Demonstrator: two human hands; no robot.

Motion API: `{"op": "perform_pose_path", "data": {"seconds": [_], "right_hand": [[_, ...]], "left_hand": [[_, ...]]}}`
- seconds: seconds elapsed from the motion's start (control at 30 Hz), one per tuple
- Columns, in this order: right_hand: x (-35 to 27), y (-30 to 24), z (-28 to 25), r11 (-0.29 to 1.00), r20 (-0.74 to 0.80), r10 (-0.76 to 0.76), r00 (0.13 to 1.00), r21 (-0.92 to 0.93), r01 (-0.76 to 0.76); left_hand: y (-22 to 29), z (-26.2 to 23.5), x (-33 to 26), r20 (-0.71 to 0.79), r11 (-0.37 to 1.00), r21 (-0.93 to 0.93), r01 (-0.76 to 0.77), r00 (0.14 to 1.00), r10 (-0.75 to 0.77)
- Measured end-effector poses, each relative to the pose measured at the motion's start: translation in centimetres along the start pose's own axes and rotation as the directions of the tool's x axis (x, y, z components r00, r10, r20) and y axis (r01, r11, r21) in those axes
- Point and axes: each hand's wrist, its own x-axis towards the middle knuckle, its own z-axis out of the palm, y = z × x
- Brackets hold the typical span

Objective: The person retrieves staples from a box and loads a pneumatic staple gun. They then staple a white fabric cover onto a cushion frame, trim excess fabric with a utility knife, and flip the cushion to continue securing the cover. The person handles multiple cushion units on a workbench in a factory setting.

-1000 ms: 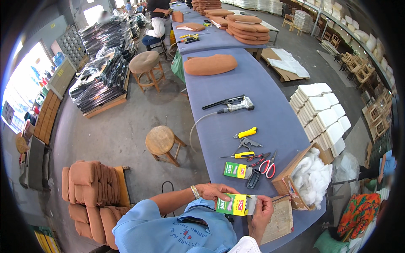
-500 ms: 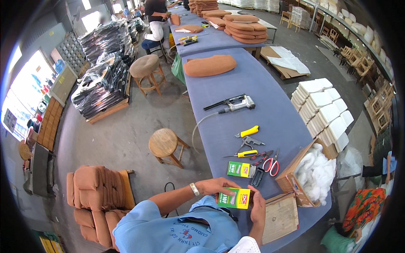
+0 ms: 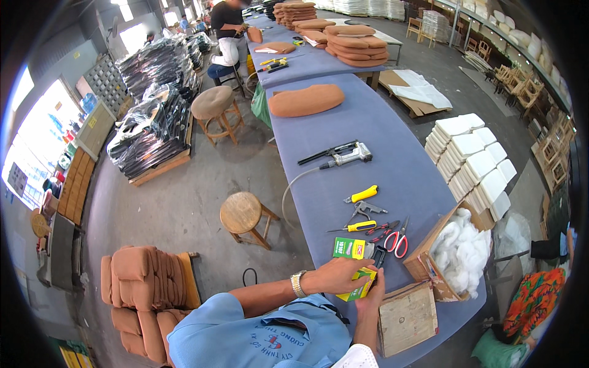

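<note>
A small green-and-yellow cardboard box (image 3: 357, 293) is held tilted between my hands at the table's near edge. My left hand (image 3: 339, 274), with a wristwatch behind it, lies over the top with its fingers bent at the box's end. My right hand (image 3: 372, 297) grips the box's right side. A second green-and-yellow box (image 3: 348, 248) lies just beyond my hands, beside a dark open case (image 3: 378, 256). Farther up are red-handled scissors (image 3: 397, 243), dark pliers (image 3: 383, 230), a yellow screwdriver (image 3: 360, 226), an air blow gun (image 3: 367, 209) and a yellow utility knife (image 3: 362, 194).
A staple gun (image 3: 343, 154) with a hose lies mid-table, before a brown cushion (image 3: 307, 100). At right stand a carton (image 3: 423, 254) of white stuffing and a wooden board (image 3: 407, 318). A wooden stool (image 3: 241, 212) and stacked brown cushions (image 3: 147, 276) are at left. A person (image 3: 230, 30) works far off.
The box has been turned and tilted in my hands, so its broad printed face no longer shows. My left hand has shifted right, over its top. The view has shifted slightly.
</note>
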Motion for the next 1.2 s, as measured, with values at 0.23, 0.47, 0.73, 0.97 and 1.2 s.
{"op": "perform_pose_path", "data": {"seconds": [0.23, 0.47, 0.73, 0.97, 1.2], "right_hand": [[2.6, 0.7, -0.3, 0.992, 0.043, 0.07, 0.997, 0.101, -0.074], [4.3, 1.4, 0.1, 0.995, 0.064, 0.089, 0.994, -0.047, -0.086], [5.2, 3.2, -2.0, 0.962, 0.071, 0.192, 0.979, -0.212, -0.174], [4.6, 3.4, -0.5, 0.966, 0.042, 0.14, 0.989, -0.224, -0.128], [4.8, 2.1, 1.9, 0.922, -0.014, -0.078, 0.997, -0.382, 0.067]], "left_hand": [[1.4, -1.4, -0.9, -0.101, 1.0, 0.009, -0.006, 0.995, 0.007], [1.1, -1.1, -1.4, -0.253, 0.999, 0.034, 0.02, 0.967, -0.011], [-1.3, -1.4, -1.5, -0.258, 0.984, -0.004, 0.178, 0.951, -0.173], [-0.3, -2.0, -2.2, -0.241, 0.985, 0.002, 0.173, 0.956, -0.167], [-0.1, -1.7, -2.3, -0.263, 0.993, -0.006, 0.118, 0.958, -0.115]]}}
